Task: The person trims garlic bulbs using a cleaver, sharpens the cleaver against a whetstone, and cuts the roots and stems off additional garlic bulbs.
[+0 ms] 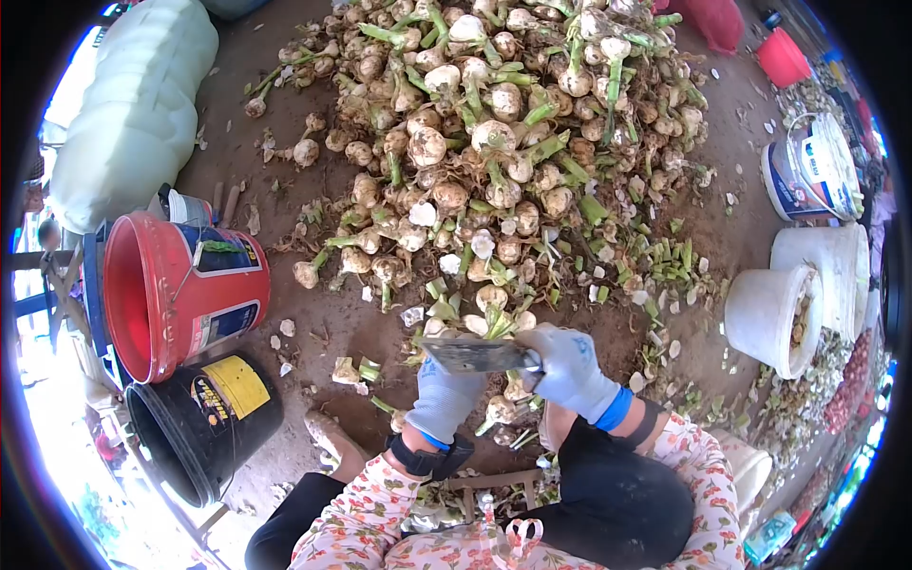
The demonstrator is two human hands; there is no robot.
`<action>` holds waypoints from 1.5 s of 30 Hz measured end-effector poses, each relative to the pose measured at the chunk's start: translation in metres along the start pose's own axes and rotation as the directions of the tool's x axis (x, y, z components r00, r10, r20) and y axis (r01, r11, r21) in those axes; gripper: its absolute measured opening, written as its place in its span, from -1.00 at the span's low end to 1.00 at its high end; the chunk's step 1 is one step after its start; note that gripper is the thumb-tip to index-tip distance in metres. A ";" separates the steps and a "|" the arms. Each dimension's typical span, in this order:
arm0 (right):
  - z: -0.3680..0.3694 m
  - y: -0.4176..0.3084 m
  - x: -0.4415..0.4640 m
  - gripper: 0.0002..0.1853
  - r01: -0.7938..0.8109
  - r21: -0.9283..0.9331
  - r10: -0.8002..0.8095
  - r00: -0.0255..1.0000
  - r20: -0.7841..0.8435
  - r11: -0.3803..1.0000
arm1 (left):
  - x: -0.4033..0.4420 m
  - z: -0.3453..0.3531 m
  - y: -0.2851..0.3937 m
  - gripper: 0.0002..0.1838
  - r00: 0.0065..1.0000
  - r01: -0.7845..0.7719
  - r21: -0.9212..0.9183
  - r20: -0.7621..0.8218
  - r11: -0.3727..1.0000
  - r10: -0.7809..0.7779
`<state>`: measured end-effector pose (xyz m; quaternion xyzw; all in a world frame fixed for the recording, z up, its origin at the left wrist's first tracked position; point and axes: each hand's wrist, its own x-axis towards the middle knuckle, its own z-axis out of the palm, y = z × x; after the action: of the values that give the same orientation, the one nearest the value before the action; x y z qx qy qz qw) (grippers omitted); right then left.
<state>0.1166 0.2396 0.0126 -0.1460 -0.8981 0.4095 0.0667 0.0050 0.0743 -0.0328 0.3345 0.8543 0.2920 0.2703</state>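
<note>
My right hand (570,372), in a pale grey-blue glove, is closed round the handle of a knife (480,357). Its broad, dirt-streaked blade points left and passes over the fingers of my left hand (446,399), which wears a similar glove. Those fingers look curled, but the blade covers whatever they hold. Just beyond the hands lie garlic bulbs (491,297) with cut green stems. A large heap of garlic (494,138), soil and roots still on the bulbs, spreads ahead. Below the knife rests another bulb (500,409).
Left of me, a red bucket (214,275) and a black bucket (252,399) lie tipped beside a big pale sack (142,104). White buckets (760,318) stand at the right. Trimmed stem pieces (670,256) are scattered over the dirt floor (313,370).
</note>
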 end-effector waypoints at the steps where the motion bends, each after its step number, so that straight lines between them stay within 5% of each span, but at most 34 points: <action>1: 0.005 0.001 -0.001 -0.66 -0.020 -0.036 0.021 0.999 0.037 0.999 | -0.001 -0.012 0.018 -0.80 0.997 0.078 -0.090 -0.012 0.993 -0.079; 6: 0.014 0.006 -0.001 -0.65 -0.054 -0.129 0.068 0.992 0.104 0.990 | 0.000 -0.015 0.036 -0.79 0.981 0.133 -0.181 -0.113 0.974 -0.155; 8: 0.012 0.019 0.001 -0.70 -0.225 -0.147 0.252 0.946 0.205 0.963 | 0.000 -0.021 0.036 -0.77 0.965 0.083 -0.139 -0.237 0.987 -0.114; 9: 0.026 0.042 -0.011 -0.75 -0.255 -0.226 0.282 0.955 0.094 0.940 | 0.003 -0.025 0.035 -0.77 0.948 0.053 -0.116 -0.305 0.992 -0.086; 12: 0.024 0.038 -0.026 -0.77 -0.294 -0.049 0.293 0.956 -0.034 0.955 | 0.001 -0.028 0.019 -0.76 0.912 -0.081 -0.024 -0.405 0.996 0.065; 16: 0.023 0.042 -0.015 -0.71 -0.401 0.087 0.408 0.910 -0.080 0.912 | 0.002 -0.022 -0.030 -0.46 0.996 0.089 0.013 0.010 0.996 -0.089; 17: 0.021 0.040 -0.014 -0.69 -0.492 0.162 0.504 0.863 -0.041 0.855 | 0.007 -0.028 -0.044 -0.29 0.981 0.173 -0.095 0.103 0.980 -0.164; 20: 0.016 0.036 -0.012 -0.72 -0.570 0.114 0.568 0.821 0.051 0.814 | 0.054 -0.038 -0.076 -0.18 0.846 0.520 -0.038 -0.118 0.854 -0.520; 24: 0.015 0.037 -0.010 -0.65 -0.601 0.125 0.582 0.797 0.158 0.789 | 0.118 -0.033 -0.105 -0.04 0.739 0.624 -0.048 -0.289 0.780 -0.609; 26: 0.015 0.040 -0.010 -0.64 -0.570 0.134 0.552 0.821 0.147 0.811 | 0.131 -0.031 -0.117 -0.09 0.682 0.679 -0.143 -0.242 0.720 -0.690; 30: 0.014 0.040 -0.003 -0.66 -0.559 0.161 0.539 0.828 0.154 0.813 | 0.108 -0.031 -0.112 -0.34 0.705 0.531 -0.555 -0.129 0.640 -0.697; 32: 0.013 0.034 0.003 -0.69 -0.518 0.151 0.505 0.855 0.118 0.842 | 0.078 -0.035 -0.115 -0.38 0.910 0.319 -0.835 0.137 0.448 -0.392; 34: 0.013 0.016 0.013 -0.73 -0.432 0.106 0.430 0.902 0.041 0.896 | 0.054 -0.047 -0.078 -0.41 0.970 0.240 -0.849 0.184 0.471 -0.161; 36: 0.007 0.000 0.026 -0.77 -0.122 -0.022 0.122 0.993 -0.002 0.992 | 0.037 -0.042 -0.065 -0.39 0.976 0.170 -0.879 0.213 0.446 0.049; 38: -0.001 -0.015 0.034 -0.65 0.110 -0.147 -0.102 0.993 0.063 0.983 | 0.022 -0.047 -0.019 -0.38 0.921 0.391 -0.916 0.389 -0.091 0.032; 45: 0.000 -0.025 0.026 -0.60 0.198 -0.120 -0.186 0.977 0.100 0.973 | 0.002 -0.045 0.003 -0.45 0.986 0.159 -0.929 0.168 0.334 -0.002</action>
<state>0.0865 0.2328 0.0316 -0.0442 -0.9347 0.3481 0.0567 -0.0243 0.0633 -0.0003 0.0947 0.5253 0.6927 0.4851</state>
